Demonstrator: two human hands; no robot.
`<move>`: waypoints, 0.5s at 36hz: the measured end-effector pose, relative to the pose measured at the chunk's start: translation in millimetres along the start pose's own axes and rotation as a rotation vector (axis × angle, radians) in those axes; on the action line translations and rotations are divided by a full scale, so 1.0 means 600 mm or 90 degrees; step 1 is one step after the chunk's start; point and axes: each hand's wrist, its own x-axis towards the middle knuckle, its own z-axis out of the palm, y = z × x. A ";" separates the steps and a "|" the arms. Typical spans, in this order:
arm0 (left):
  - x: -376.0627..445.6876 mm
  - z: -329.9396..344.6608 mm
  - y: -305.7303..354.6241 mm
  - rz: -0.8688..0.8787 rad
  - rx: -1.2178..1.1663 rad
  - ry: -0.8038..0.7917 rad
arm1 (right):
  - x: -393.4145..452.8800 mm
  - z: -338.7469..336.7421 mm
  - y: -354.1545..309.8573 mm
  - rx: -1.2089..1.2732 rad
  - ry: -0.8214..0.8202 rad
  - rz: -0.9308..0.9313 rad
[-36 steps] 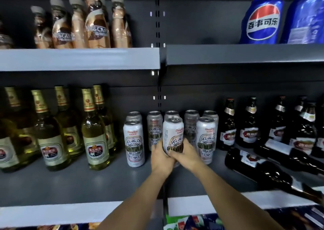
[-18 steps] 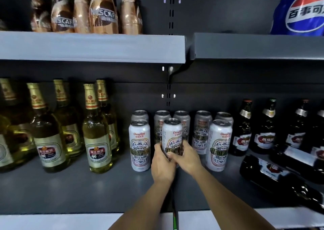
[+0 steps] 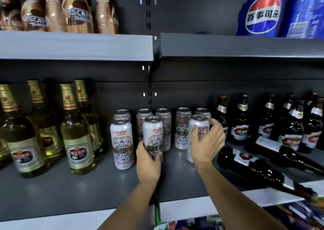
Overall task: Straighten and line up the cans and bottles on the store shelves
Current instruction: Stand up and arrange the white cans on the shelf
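Two hands each grip a tall white beer can on the grey middle shelf (image 3: 73,186). The left hand (image 3: 148,163) wraps the centre can (image 3: 152,133), the right hand (image 3: 206,142) curls round the right can (image 3: 199,124). Both cans stand upright, long axis vertical, tops up, patterned labels facing outward, just ahead of a silver back row (image 3: 183,124).
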 end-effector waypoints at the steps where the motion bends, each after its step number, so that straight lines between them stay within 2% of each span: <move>1: -0.005 0.002 0.004 0.002 0.007 0.018 | 0.005 -0.002 0.010 -0.018 -0.037 0.036; 5: -0.027 0.005 0.015 -0.004 0.031 0.074 | 0.009 -0.003 0.050 -0.047 -0.275 0.152; 7: -0.033 0.006 0.015 -0.004 0.014 0.093 | 0.001 0.000 0.062 -0.034 -0.354 0.198; 9: -0.034 0.005 0.011 -0.011 -0.006 0.108 | -0.007 0.003 0.066 -0.050 -0.382 0.215; 12: -0.035 0.003 0.007 -0.007 -0.005 0.124 | -0.009 0.003 0.064 -0.095 -0.373 0.201; 18: -0.038 0.006 0.018 0.084 0.015 0.125 | -0.024 0.011 0.045 -0.132 -0.411 0.153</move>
